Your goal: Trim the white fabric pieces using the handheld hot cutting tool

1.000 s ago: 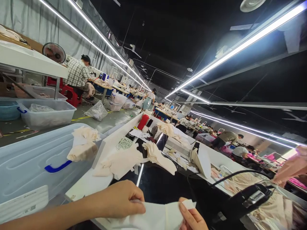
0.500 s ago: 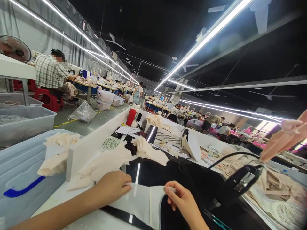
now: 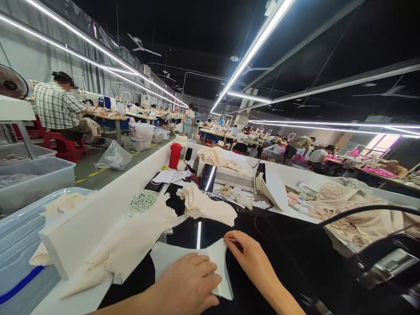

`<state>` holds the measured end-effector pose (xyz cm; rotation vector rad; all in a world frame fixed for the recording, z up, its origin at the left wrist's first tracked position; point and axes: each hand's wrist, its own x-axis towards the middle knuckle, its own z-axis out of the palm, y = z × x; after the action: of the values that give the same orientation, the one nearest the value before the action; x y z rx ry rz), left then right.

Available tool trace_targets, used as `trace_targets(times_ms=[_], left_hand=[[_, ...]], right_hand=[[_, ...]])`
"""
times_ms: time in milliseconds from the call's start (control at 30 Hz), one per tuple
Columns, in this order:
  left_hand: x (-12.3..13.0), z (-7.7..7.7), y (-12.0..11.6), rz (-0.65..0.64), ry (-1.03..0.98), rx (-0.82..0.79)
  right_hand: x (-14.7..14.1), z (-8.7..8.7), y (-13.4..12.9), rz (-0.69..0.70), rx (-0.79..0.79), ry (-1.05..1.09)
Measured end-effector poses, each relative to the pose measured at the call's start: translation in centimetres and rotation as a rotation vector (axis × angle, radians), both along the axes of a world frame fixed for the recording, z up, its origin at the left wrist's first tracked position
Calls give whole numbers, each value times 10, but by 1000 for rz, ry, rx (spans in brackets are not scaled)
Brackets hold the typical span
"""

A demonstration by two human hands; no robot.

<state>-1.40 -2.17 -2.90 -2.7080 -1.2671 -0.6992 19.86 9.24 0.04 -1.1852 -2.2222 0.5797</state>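
Note:
A pale white fabric piece (image 3: 170, 256) lies on the glossy black work surface (image 3: 278, 245). My left hand (image 3: 188, 280) rests palm down on it, its fingers extended and slightly apart. With thumb and fingertips, my right hand (image 3: 243, 249) pinches the upper right corner of the same piece. A stack of cream fabric pieces (image 3: 206, 205) is just beyond the hands. More cream fabric (image 3: 131, 240) drapes over the left side of the table.
Green-white cord (image 3: 142, 202), a red thread cone (image 3: 175, 155) and a dark cylinder (image 3: 208, 177) sit farther back. Beige garments (image 3: 348, 214) are heaped right, behind a metal machine part (image 3: 387, 267) with a black cable. Left stands a blue-lidded bin (image 3: 16, 245). Several people work beyond.
My left hand has let go of the fabric's left edge and now lies flat on it. The piece has settled onto the black surface. The view has shifted, with the machine farther right.

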Motion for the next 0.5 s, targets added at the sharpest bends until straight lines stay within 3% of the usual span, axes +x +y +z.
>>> trace_targets(times_ms=[100, 167, 300, 400, 500], left_hand=[[-3, -15, 8, -7, 13, 16], [-6, -18, 10, -19, 37, 30], [-9, -14, 9, -32, 57, 57], [-8, -10, 8, -20, 56, 82], [-7, -9, 8, -22, 53, 136]], right_hand=[[10, -5, 8, -58, 96, -32], [14, -7, 5, -44, 247, -58], [10, -4, -19, 167, 529, -60], [3, -4, -40, 308, 544, -75], [5, -11, -50, 363, 470, -115]])
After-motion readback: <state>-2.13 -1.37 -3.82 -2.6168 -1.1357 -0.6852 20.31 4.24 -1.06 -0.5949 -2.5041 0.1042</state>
